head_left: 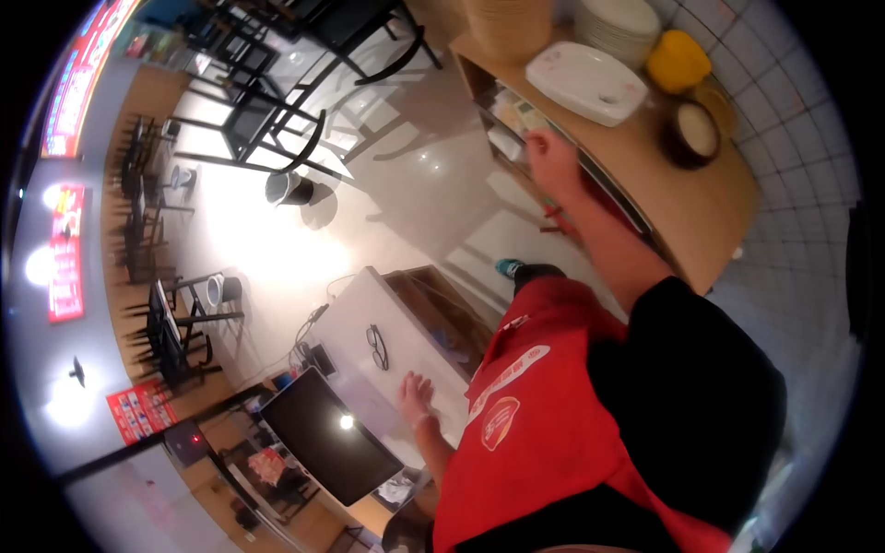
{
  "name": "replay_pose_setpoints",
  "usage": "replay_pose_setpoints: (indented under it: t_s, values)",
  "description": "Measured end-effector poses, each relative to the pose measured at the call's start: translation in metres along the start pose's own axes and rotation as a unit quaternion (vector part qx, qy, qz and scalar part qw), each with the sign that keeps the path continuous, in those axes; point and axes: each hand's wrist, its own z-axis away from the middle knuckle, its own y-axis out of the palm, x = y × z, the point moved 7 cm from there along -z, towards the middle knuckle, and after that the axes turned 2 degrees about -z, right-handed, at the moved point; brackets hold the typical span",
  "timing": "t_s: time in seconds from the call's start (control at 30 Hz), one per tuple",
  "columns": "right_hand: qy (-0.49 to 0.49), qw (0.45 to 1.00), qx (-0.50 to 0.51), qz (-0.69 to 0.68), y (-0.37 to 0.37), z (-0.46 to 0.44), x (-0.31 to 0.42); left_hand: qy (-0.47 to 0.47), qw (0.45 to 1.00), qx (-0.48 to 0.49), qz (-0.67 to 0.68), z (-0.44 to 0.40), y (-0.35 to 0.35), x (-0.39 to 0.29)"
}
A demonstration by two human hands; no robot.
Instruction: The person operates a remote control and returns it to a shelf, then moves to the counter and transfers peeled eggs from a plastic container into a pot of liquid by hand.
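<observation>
My right hand (551,166) reaches into an open drawer (498,112) under the wooden counter, its fingers curled. Whatever they close on is hidden by the hand. Pale packets or papers (527,117) lie in the drawer around my fingertips. Below my right forearm a small red thing (553,214) shows, its kind unclear. Over the white desk (355,304) my left hand (417,394) is held with its fingers apart and nothing in them. A pair of black-framed glasses (377,347) lies on that desk, beyond my left fingertips.
On the wooden counter (687,207) stand a white tray (587,83), stacked plates (618,28), a yellow container (678,62) and a dark round pot (691,134). A black monitor (330,433) is beside the desk. Black chairs (249,120) and a bin (289,189) stand on the floor.
</observation>
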Motion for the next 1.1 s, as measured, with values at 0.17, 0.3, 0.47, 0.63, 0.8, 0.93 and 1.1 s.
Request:
replay_pose_setpoints:
  t_s: [0.17, 0.3, 0.47, 0.63, 0.8, 0.93, 1.1]
  values:
    - [-0.038, 0.973, 0.038, 0.225, 0.009, -0.027, 0.006, -0.024, 0.995, -0.073, 0.065, 0.008, -0.053, 0.043]
    - [0.083, 0.926, 0.151, 0.335, 0.034, -0.040, 0.001, -0.028, 0.985, -0.115, 0.130, 0.032, -0.053, 0.061]
    - [-0.008, 0.929, 0.109, 0.355, 0.057, -0.061, -0.039, 0.001, 0.980, -0.130, 0.152, 0.048, -0.072, 0.094]
    - [-0.158, 0.885, 0.038, 0.436, 0.095, -0.113, -0.127, 0.017, 0.973, -0.154, 0.170, 0.055, -0.069, 0.110]
    - [-0.135, 0.932, 0.070, 0.328, 0.092, -0.113, -0.096, 0.011, 0.967, -0.157, 0.199, 0.047, -0.066, 0.118]
    - [-0.135, 0.918, 0.054, 0.369, 0.102, -0.139, -0.102, -0.003, 0.978, -0.124, 0.170, 0.013, -0.063, 0.146]
    - [-0.239, 0.937, 0.057, 0.248, 0.089, -0.135, -0.044, -0.001, 0.981, -0.100, 0.164, -0.006, -0.066, 0.140]
